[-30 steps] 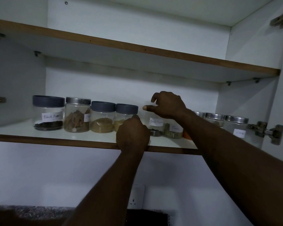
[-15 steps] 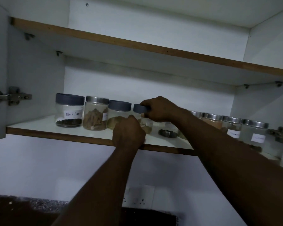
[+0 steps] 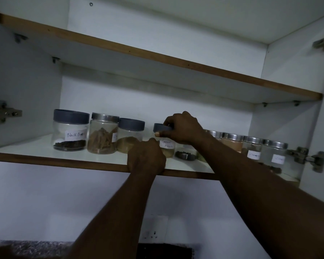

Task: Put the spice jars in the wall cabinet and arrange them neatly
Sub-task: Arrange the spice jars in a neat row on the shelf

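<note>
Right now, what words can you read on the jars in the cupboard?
"Black Pepp": label on the leftmost jar.
"Garam Masala": label on the fourth jar, gripped by the right hand.
"C": label on the second jar; the rest is turned away.
Far-right jar and its neighbour: labels too blurred to read.
</note>
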The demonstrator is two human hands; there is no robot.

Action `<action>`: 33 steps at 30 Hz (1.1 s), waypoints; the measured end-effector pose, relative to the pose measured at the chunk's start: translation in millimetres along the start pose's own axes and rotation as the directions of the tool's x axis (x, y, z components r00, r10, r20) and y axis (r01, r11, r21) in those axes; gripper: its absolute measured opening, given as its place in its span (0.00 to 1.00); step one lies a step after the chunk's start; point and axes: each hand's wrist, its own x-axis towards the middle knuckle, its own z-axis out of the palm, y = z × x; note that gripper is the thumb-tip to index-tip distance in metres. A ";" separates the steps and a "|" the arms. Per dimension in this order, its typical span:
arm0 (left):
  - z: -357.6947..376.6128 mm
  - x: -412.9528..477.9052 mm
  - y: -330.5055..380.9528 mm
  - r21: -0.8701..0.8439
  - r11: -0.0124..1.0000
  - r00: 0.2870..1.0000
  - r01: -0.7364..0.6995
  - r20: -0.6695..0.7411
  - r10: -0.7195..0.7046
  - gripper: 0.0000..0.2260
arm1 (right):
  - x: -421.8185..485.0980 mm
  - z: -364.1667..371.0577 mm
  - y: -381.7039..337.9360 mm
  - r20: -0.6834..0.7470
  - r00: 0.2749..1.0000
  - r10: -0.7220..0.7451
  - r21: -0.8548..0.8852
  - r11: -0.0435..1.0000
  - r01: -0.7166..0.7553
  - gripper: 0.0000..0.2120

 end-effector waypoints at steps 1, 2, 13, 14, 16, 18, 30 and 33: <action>0.2 0.9 0.4 0.012 1.000 1.000 -0.008 0.006 0.008 0.19 | -1.1 -0.7 -0.5 0.008 1.000 0.012 -0.004 1.000 -0.012 0.29; 0.6 1.6 0.4 0.022 1.000 1.000 -0.017 0.008 0.017 0.19 | -2.0 -1.3 -1.1 0.014 1.000 0.023 -0.010 1.000 -0.023 0.29; 5.8 10.2 0.7 0.018 0.999 0.997 -0.032 0.069 0.031 0.21 | 0.1 -0.9 -15.6 -0.032 0.991 0.129 -0.045 0.990 -0.131 0.26; 5.9 10.4 0.7 0.017 0.999 0.997 -0.029 0.067 0.028 0.22 | 0.2 -0.3 -16.8 -0.041 0.990 0.132 -0.047 0.990 -0.134 0.27; 6.2 8.9 0.3 0.006 1.000 0.998 -0.017 0.060 0.017 0.21 | -0.4 1.0 -16.7 -0.050 0.991 0.128 -0.055 0.990 -0.130 0.28; 6.2 6.3 -0.1 -0.017 1.000 1.000 -0.009 0.027 0.010 0.19 | -1.0 1.3 -13.9 -0.046 0.992 0.117 -0.047 0.992 -0.119 0.28; -3.0 1.2 -5.4 -0.098 0.995 0.998 -0.036 0.040 0.040 0.17 | -9.6 -10.6 -12.8 -0.237 0.969 0.064 0.113 0.993 -0.038 0.24; -6.6 1.1 -7.9 -0.123 0.991 0.995 -0.049 0.078 0.059 0.20 | -8.6 -12.2 -10.9 -0.207 0.976 0.061 0.100 0.994 -0.041 0.18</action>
